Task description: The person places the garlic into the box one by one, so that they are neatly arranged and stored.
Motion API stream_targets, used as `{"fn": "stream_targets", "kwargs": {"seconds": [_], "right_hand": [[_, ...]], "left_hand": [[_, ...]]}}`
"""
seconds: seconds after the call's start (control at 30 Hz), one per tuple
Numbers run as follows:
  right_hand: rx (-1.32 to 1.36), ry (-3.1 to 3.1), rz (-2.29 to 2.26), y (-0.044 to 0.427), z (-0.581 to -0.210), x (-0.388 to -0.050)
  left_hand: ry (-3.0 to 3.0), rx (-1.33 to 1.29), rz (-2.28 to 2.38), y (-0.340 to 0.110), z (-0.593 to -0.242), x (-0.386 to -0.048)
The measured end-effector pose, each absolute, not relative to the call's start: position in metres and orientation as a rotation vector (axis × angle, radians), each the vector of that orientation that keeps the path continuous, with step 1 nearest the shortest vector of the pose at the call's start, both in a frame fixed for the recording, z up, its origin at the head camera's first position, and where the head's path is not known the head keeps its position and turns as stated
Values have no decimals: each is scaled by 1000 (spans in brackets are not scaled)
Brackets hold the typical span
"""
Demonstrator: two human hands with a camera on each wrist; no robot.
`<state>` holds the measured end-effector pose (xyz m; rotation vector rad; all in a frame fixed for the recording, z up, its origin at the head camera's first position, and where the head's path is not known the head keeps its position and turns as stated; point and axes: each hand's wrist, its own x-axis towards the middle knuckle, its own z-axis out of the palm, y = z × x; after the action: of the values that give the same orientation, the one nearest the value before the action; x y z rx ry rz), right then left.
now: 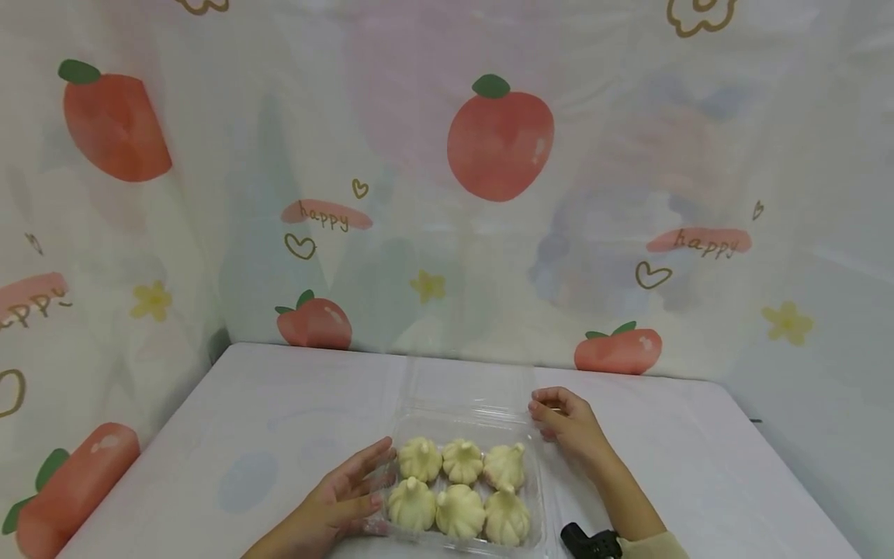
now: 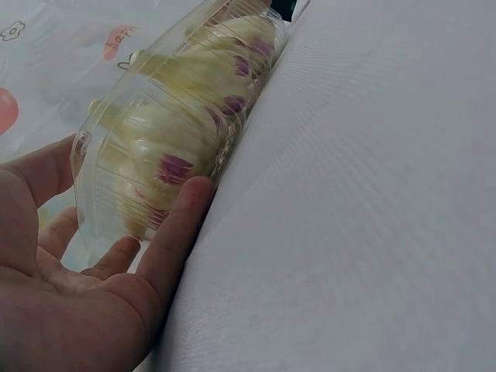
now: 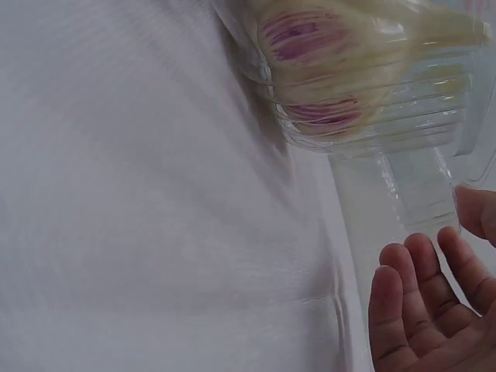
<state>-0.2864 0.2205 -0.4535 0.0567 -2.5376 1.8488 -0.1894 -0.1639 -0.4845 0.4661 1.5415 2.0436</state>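
A clear plastic box [image 1: 539, 508] holds several pale garlic bulbs [image 1: 461, 511] in two rows, stems up. Purple streaks show low on the bulbs [image 2: 174, 124] in the left wrist view. The box's clear hinged lid [image 1: 468, 386] is raised at the far side. My left hand [image 1: 335, 497] touches the box's left side with its fingers spread and nearly straight. At the lid's right edge my right hand [image 1: 569, 423] pinches the plastic between thumb and fingers. From the right wrist, that hand [image 3: 438, 310] appears below the lid's edge [image 3: 422, 190].
A white-covered table [image 1: 279, 411] bears the box near its front edge. Behind it hangs a patterned cloth backdrop [image 1: 419, 233] with printed fruit, continuing along both sides. A black strapped device [image 1: 592, 542] sits at the right wrist.
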Motion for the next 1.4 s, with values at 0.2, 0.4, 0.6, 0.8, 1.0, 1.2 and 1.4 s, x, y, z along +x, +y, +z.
{"fn": "stream_targets", "kwargs": {"seconds": [0.2, 0.4, 0.6, 0.8, 1.0, 1.2, 1.4], "right_hand": [[179, -2466, 1869, 221, -447, -284], [315, -2447, 1804, 222, -441, -281], [411, -2434, 1739, 225, -437, -279], [486, -2451, 1711, 227, -432, -276], [518, -2519, 1695, 231, -427, -276], [510, -2628, 1625, 236, -424, -276], [705, -2698, 1510, 242, -423, -274]], "left_hand": [[1545, 467, 2049, -162, -482, -189], [1545, 457, 2050, -162, -481, -189], [1554, 430, 2051, -162, -481, -189], [1546, 436, 2062, -161, -481, -188], [1557, 442, 2068, -160, -481, -188], [1573, 386, 2059, -160, -482, -189], [1543, 393, 2053, -160, -480, -191]]}}
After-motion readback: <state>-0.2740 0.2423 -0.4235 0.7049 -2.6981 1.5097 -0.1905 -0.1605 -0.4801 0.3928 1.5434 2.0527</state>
